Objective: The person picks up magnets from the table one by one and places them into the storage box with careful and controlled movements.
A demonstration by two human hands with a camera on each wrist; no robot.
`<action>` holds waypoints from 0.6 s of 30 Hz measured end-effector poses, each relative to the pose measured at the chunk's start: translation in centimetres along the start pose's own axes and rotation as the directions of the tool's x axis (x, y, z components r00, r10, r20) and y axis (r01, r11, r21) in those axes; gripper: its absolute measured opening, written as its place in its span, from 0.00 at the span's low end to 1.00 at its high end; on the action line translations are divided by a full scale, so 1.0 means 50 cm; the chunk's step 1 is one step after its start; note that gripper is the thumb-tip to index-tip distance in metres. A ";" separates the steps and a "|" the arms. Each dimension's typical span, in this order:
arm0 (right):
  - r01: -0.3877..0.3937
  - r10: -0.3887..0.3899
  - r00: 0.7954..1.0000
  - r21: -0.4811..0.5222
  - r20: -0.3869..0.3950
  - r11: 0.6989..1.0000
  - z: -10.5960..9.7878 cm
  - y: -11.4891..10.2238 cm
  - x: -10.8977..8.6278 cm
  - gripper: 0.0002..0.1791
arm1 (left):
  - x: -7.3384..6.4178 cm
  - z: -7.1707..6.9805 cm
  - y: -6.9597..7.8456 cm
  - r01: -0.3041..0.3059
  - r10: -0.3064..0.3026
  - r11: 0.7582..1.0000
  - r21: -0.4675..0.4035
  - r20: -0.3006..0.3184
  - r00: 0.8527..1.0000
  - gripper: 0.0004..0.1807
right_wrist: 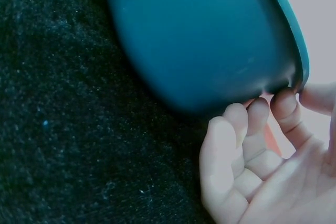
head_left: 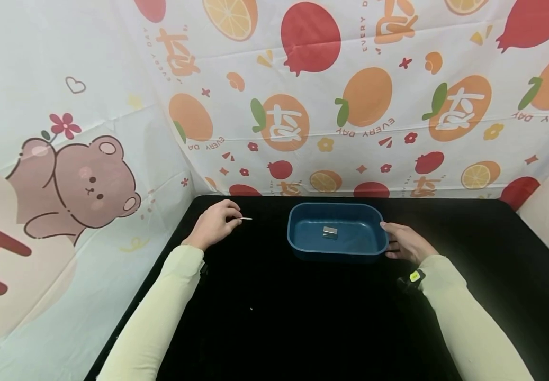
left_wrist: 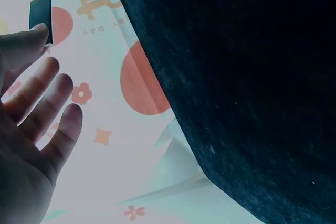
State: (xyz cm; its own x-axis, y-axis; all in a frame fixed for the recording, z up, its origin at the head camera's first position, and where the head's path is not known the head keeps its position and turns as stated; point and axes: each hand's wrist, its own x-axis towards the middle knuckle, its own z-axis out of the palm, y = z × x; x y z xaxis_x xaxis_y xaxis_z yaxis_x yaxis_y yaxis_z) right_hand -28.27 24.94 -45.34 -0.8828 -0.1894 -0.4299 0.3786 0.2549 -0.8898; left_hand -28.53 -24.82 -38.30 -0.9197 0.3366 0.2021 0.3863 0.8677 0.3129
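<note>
Between thumb and forefinger my left hand (head_left: 213, 224) pinches a small flat rectangular piece (left_wrist: 41, 11). It looks dark-faced in the left wrist view and like a thin pale strip in the head view; its kind cannot be told. The other left fingers are spread loosely beneath it. My right hand (head_left: 408, 243) grips the right end of a blue plastic bin (head_left: 362, 238), thumb at the rim and fingers against the outer wall. Inside the bin, on its floor, lies a small silvery metal block (head_left: 330, 233), perhaps more than one piece side by side.
A black cloth-covered table (head_left: 274, 328) lies under the hands, with a tiny pale speck (head_left: 251, 308) near its front. Behind it hangs a fruit-print curtain (head_left: 319, 169), and a bear-print curtain (head_left: 98, 180) hangs on the left.
</note>
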 end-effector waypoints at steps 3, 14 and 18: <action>0.003 -0.003 1.000 -0.015 0.003 1.000 0.000 -0.001 -0.001 0.39 | 0.005 0.000 0.006 -0.006 0.006 1.000 -0.003 0.002 1.000 0.07; -0.005 0.005 1.000 -0.010 -0.002 1.000 0.000 -0.002 0.000 0.39 | 0.018 0.014 0.024 -0.021 0.021 0.999 -0.031 0.000 1.000 0.07; -0.006 0.006 1.000 0.002 -0.002 1.000 -0.001 -0.001 0.000 0.39 | 0.024 0.020 0.027 -0.029 0.029 0.999 -0.041 -0.002 1.000 0.07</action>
State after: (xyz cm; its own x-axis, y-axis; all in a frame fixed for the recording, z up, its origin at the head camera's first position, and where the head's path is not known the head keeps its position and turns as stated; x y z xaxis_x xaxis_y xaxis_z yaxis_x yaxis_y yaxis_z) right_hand -28.32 24.98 -45.30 -0.8811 -0.1863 -0.4346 0.3841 0.2539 -0.8877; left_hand -29.20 -22.89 -38.58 -0.9080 0.3610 0.2126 0.4153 0.8420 0.3442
